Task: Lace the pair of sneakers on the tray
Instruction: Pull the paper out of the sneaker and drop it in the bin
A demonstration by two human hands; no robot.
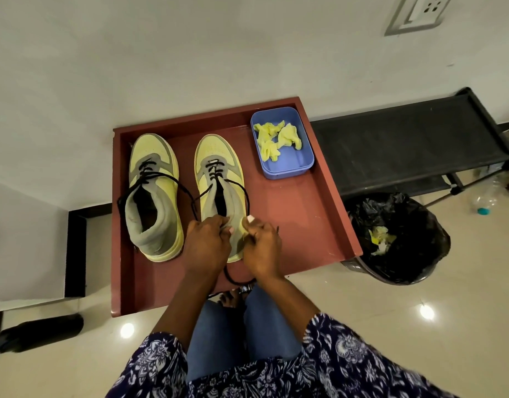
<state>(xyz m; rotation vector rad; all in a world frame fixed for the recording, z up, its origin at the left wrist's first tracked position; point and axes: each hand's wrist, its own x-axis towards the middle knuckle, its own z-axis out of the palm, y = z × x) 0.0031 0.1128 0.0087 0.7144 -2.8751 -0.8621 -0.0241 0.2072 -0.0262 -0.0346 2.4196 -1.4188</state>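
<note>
Red tray, left hand and right hand grips seemingly pinching right sneaker's lace.

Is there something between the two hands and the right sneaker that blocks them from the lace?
Nothing visible does. The left hand and right hand are already at the heel end of the right sneaker, fingers curled on its black lace. The left sneaker stands apart beside it.
</note>
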